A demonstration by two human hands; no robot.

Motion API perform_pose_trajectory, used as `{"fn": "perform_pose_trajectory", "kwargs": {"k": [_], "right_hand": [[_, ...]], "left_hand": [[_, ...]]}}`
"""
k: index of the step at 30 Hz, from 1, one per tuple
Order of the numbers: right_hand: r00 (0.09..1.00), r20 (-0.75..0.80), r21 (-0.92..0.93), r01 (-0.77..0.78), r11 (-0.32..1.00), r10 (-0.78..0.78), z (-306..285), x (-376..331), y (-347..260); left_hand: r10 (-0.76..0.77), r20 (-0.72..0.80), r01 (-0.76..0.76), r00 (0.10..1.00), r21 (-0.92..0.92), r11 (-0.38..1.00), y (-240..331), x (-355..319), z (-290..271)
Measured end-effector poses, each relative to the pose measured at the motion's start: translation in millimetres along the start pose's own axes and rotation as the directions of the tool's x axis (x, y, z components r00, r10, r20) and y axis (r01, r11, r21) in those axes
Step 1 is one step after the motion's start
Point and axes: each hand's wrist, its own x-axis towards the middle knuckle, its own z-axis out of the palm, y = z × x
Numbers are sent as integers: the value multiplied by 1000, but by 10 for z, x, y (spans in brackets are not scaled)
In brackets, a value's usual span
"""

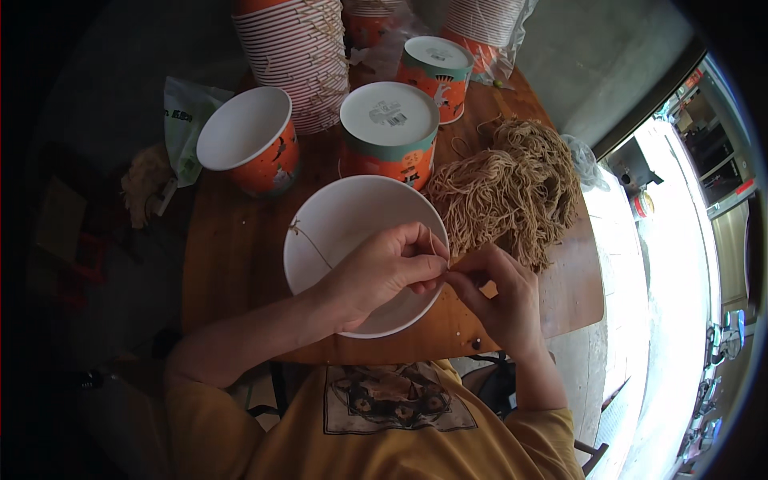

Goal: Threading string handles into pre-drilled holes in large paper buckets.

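Wooden table (240,264): paper buckets (248,148), twine bundle (504,196) (tangled).

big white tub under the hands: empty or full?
Empty: the tub shows bare white interior; only a thin string crosses its rim.

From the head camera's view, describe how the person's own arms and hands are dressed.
Both the left hand and right hand are bare: no gloves, rings or watch visible. The forearms are uncovered. A mustard-yellow short-sleeved T-shirt with a dark printed chest graphic covers the upper arms.
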Motion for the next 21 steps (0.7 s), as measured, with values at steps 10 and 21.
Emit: {"fn": "perform_pose_trajectory", "kwargs": {"k": [10,21], "right_hand": [[978,-141,-39,150,988,-155,234,-124,-82],[915,-34,-150,393,907,-402,18,19,18]], "left_hand": [[-207,-45,196,977,-175,965,103,-16,42],[-123,-6,123,992,1,992,166,-3,-59]]}}
